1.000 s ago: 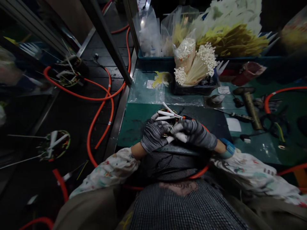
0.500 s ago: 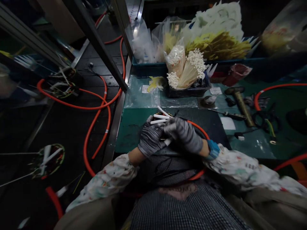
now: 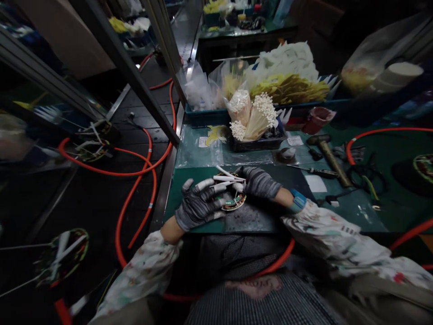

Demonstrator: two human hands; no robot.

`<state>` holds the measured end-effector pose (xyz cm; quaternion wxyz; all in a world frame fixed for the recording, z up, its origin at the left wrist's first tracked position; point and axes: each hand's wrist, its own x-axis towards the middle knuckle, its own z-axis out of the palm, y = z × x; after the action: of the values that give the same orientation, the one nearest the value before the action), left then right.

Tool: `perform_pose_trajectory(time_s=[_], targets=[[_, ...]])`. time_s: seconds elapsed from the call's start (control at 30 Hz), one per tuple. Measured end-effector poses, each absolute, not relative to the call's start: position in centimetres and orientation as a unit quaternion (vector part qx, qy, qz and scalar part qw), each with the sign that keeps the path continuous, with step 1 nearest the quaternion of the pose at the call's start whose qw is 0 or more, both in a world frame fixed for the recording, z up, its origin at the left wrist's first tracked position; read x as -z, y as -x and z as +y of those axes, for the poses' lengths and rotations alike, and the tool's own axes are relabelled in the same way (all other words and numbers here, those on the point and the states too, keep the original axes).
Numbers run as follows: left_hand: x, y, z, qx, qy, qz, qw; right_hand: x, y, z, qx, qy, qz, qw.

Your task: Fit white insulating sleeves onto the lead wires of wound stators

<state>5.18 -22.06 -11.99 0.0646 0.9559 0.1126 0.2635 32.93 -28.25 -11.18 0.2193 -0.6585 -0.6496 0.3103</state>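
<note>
A round wound part (image 3: 234, 203), like a motor stator with a green-and-copper rim, sits on the dark mat in front of me. Several thin white tubes (image 3: 226, 179) stick out across its top. My left hand (image 3: 199, 204), in a grey striped glove with white fingertips, is at its left side with fingers spread. Some of those fingertips reach the tubes and the rim. My right hand (image 3: 261, 183), gloved alike, is curled around the right ends of the tubes; what lies inside its fingers is partly hidden.
Behind the mat stands a black tray (image 3: 259, 143) with bundled white-tipped sticks. To the right lie a hammer (image 3: 333, 160), a screwdriver (image 3: 320, 171) and scissors (image 3: 374, 178). Another wound part (image 3: 424, 169) is at the right edge. Orange cable (image 3: 152, 167) loops at the left by a metal post.
My left hand has moved left off the near side of the wound part, and its fingers have spread. More of the rim shows. The view has tilted upward.
</note>
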Motion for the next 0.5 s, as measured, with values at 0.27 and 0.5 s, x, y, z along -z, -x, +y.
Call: perform_pose_trajectory(time_s=[0.27, 0.5], targets=[[11.4, -5.9, -21.3, -0.259, -0.966, -0.027, -0.007, 9.5, -34.4, -24.6, -0.425, 0.485, -0.719, 0.26], [14.1, -8.0, -24.8, -0.283, -0.951, 0.126, -0.003, 10.9, -36.1, -27.5, -0.229, 0.613, -0.676, 0.338]])
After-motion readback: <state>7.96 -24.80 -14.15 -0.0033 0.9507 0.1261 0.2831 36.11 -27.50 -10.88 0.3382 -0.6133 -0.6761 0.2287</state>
